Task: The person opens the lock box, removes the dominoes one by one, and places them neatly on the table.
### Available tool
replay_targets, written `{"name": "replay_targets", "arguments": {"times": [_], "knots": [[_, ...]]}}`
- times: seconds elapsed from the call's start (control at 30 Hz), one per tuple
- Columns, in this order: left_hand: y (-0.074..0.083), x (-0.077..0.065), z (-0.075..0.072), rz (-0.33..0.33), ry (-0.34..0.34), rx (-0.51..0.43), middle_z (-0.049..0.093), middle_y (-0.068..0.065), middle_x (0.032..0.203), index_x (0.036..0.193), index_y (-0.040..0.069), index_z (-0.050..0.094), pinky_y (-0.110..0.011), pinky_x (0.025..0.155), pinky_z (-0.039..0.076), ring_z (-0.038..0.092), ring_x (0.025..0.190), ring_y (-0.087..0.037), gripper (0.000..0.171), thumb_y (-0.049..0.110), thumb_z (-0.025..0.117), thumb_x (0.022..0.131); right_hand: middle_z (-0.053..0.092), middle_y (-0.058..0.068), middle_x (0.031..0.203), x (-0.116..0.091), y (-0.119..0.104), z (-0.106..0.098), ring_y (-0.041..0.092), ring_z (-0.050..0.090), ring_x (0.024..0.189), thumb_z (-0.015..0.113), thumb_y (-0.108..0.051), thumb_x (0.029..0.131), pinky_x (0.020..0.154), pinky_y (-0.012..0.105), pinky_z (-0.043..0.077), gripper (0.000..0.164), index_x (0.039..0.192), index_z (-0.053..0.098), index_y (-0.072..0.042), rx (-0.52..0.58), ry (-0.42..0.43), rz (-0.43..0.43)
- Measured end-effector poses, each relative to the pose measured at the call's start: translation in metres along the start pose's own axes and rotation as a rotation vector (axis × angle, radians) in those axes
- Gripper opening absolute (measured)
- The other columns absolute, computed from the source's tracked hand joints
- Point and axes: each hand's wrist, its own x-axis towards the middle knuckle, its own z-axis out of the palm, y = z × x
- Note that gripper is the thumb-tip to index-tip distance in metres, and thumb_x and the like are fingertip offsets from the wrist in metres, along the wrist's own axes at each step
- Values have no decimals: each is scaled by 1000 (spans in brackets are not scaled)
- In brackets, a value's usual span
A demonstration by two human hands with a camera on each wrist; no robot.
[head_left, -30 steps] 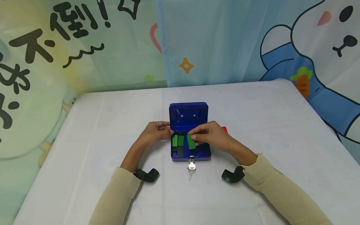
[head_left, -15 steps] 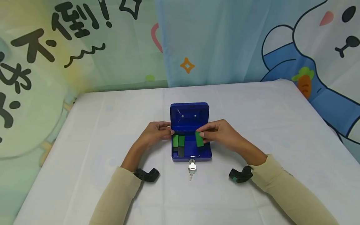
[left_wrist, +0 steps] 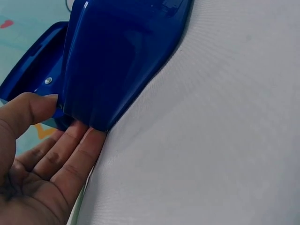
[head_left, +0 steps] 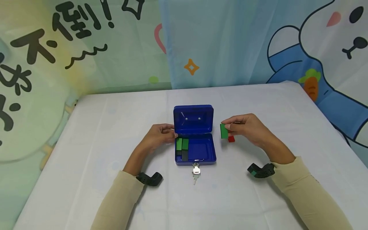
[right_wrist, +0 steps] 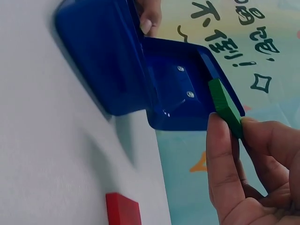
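An open blue metal cash box (head_left: pixel 202 150) stands mid-table in the head view, its lid (head_left: pixel 193 118) raised at the back. My left hand (head_left: pixel 161 134) grips its back left corner, thumb at the rim and fingers against the outer wall (left_wrist: pixel 112 70). Inside, two green blocks (head_left: pixel 185 144) lean side by side along the left, with dark green parts below them. Right of the box, my right hand (head_left: pixel 248 129) pinches another green block (right_wrist: pixel 226 105) between thumb and fingers, above the table. Below that hand is a red block (right_wrist: pixel 123 208) on the cloth, partly hidden in the head view.
Keys (head_left: pixel 196 171) hang from the lock at the box's front. White cloth (head_left: pixel 115 127) covers the table, with printed curtains (head_left: pixel 215 41) behind it. A black wrist camera (head_left: pixel 261 171) sits on the right wrist and another black wrist camera (head_left: pixel 150 179) on the left.
My right hand has carried the green block from over the box out to the right, above the red block. The left hand has stayed at the box corner.
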Motion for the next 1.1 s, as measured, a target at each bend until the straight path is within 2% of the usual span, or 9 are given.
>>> {"name": "replay_targets", "arguments": {"times": [0.2,0.33,0.6,1.1], "knots": [[0,0,1,-7,4,-11,69,-13,110,128,-2,57,-32,85,55,68,97,-23,45,10,70,86,70,4,104,-3,4,-10,18,68,90,63,-4,93,83,33,56,30,118,62,13,-3,-6,-3],[1,0,1,-8,7,-23,69,-13,110,127,-2,58,-32,85,55,68,97,-23,43,8,70,86,70,1,106,-5,7,-19,17,68,91,63,-5,93,83,33,56,31,119,62,13,-19,20,-1],[-2,3,1,9,-16,-16,69,-14,111,129,-3,56,-33,84,55,68,98,-23,47,9,71,86,69,2,103,-9,17,-40,14,68,86,61,-8,95,81,31,56,35,123,59,13,-120,54,62],[-1,1,0,-2,-4,-29,68,-15,113,129,-4,56,-33,85,55,68,99,-24,47,9,70,86,62,16,112,-1,34,-60,11,66,82,65,-9,93,77,27,57,34,118,60,14,-223,72,145]]}}
